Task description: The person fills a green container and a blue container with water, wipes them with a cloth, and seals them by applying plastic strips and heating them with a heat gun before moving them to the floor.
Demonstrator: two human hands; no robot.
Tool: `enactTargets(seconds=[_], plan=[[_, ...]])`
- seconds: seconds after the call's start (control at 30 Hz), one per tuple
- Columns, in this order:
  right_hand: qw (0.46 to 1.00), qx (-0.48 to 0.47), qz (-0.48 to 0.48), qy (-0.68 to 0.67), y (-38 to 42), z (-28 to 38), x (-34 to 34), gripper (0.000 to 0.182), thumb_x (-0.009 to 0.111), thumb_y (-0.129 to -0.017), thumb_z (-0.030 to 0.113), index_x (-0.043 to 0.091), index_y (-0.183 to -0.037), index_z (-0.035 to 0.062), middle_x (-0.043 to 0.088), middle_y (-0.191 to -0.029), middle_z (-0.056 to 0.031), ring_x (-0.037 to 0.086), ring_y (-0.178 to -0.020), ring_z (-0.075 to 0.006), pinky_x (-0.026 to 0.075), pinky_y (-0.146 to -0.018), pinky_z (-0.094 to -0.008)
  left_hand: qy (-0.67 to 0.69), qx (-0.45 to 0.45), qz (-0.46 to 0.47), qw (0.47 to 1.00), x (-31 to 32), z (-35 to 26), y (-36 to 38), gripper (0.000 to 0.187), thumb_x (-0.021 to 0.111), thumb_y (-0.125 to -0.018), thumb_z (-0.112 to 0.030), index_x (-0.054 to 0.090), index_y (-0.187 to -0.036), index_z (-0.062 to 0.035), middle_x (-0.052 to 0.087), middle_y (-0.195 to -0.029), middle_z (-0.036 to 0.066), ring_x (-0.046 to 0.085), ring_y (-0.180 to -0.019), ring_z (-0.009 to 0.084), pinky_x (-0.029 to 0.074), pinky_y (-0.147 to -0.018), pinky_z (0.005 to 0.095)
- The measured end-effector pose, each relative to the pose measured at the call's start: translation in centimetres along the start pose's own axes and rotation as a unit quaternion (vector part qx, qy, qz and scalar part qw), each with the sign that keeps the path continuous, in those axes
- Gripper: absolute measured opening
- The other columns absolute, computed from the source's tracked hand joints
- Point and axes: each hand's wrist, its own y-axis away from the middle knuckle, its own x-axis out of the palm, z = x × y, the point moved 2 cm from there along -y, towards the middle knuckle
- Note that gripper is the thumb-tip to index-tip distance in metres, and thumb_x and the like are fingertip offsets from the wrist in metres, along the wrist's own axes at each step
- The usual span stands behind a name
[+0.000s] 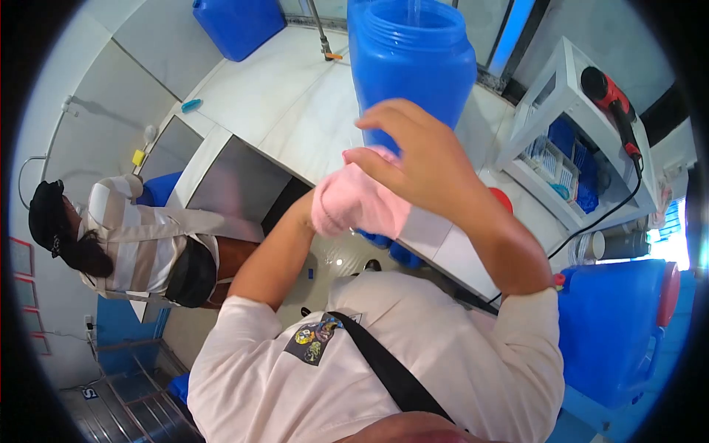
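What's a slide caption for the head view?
Right hand beside pink cloth hiding left hand, near an open blue container.

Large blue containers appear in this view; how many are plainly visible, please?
3: an open container beyond the right hand, a second container at upper left, and a red-capped container at the picture's right. Partly hidden blue shapes may be more.

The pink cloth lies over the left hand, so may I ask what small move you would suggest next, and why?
I would probably close the right hand gently on the pink cloth and smooth it: the cloth hides the left hand in uneven folds, while the right hand is open beside it, with its thumb close to the fabric.
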Motion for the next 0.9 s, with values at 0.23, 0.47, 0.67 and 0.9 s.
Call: enactTargets(seconds=[0.23,0.47,0.67,0.9], plan=[[0.954,0.066,-0.283,-0.078,1.8,-6.8,-4.3,0.015,0.071,-0.089,0.017,0.067,-0.098,0.0055,0.064,-0.109,-0.0104,0.065,-0.095,-0.0197,0.053,-0.08,-0.031,-0.546,-0.205,0.122,0.803,-3.8,-10.8,-5.4,0.053,0.068,-0.079,-0.025,0.056,-0.126,-0.002,0.064,-0.111,0.006,0.062,-0.103,0.0202,0.051,-0.086,0.0309],[0.931,0.056,-0.337,-0.128,-1.0,-12.7,-1.0,0.052,0.052,-0.102,0.04,0.045,-0.132,-0.0009,0.055,-0.127,-0.0169,0.057,-0.113,-0.0234,0.046,-0.097,-0.0356,0.368,-0.242,-0.279,0.853,-2.0,-7.8,-12.6,0.08,0.057,-0.091,-0.056,0.035,-0.149,-0.0049,0.045,-0.148,0.014,0.043,-0.131,0.0291,0.03,-0.113,0.0395],[0.916,0.033,-0.376,-0.136,-1.5,-12.8,0.6,0.067,0.042,-0.101,0.053,0.037,-0.138,-0.0027,0.053,-0.13,-0.0179,0.055,-0.117,-0.0225,0.043,-0.1,-0.0346,0.354,-0.145,-0.272,0.883,-4.5,-10.5,-17.1,0.058,0.048,-0.101,-0.043,0.044,-0.143,-0.0029,0.054,-0.137,0.014,0.051,-0.124,0.0245,0.037,-0.107,0.0351],[0.9,-0.007,-0.426,-0.095,-1.7,-14.8,1.5,0.073,0.039,-0.1,0.059,0.042,-0.134,-0.0049,0.052,-0.127,-0.0157,0.053,-0.117,-0.0223,0.04,-0.103,-0.0345,0.163,-0.248,-0.098,0.95,-12.4,5.7,-25.6,0.049,0.041,-0.105,-0.037,0.046,-0.141,-0.0038,0.059,-0.126,0.011,0.058,-0.112,0.0207,0.047,-0.098,0.0358]])
